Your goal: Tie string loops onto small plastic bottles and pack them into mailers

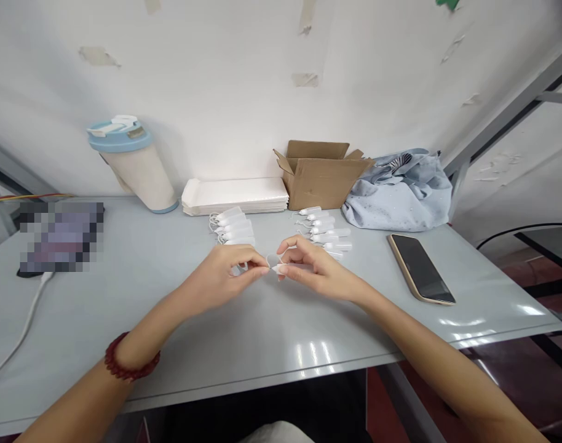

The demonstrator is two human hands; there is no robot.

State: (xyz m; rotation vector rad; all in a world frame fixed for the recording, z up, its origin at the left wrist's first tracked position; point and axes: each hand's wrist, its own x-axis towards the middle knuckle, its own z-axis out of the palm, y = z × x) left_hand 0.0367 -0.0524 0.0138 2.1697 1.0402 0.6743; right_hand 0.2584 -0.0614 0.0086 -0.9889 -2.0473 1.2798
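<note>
Over the middle of the table, my right hand (pixel 318 269) pinches a small translucent white tube with a pointed tip (pixel 277 269) facing left. The fingertips of my left hand (pixel 223 274) are closed on a thin white string at that tip, and a small loop of it arcs between the hands. Just beyond my left hand lies a row of similar white tubes (pixel 235 227) with string loops at their left ends. Several more tubes (pixel 324 232) lie past my right hand, their tips pointing left. Fingers hide most of the held tube.
Along the wall stand a cream tumbler with a blue lid (pixel 138 166), a stack of white cards or envelopes (pixel 237 194), an open cardboard box (pixel 320 181) and a light blue cloth (pixel 401 194). A phone (pixel 422 269) lies right; a blurred device (pixel 62 237) with a white cable lies left.
</note>
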